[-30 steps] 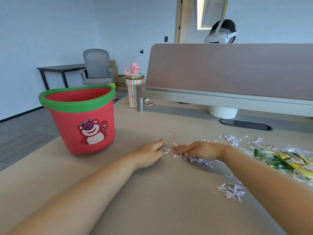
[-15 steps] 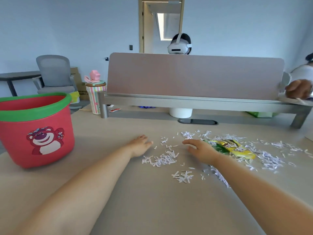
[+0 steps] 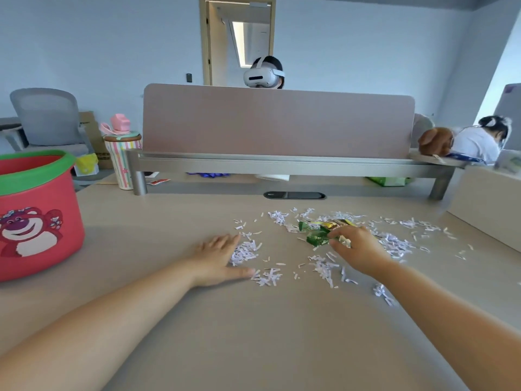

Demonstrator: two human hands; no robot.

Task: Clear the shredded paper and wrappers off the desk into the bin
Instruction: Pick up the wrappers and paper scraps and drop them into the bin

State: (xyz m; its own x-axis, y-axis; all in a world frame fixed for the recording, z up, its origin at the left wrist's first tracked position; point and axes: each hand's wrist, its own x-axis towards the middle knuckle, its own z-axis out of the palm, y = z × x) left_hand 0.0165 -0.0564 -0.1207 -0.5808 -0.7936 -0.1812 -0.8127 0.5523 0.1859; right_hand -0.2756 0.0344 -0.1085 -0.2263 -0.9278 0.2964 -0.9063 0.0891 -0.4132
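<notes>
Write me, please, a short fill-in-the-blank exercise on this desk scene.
1. The right hand pinches a ____ wrapper.
2. The bin stands to the ____ of the left hand.
3. Under its green rim, the bin is ____.

Missing words: green; left; red.
</notes>
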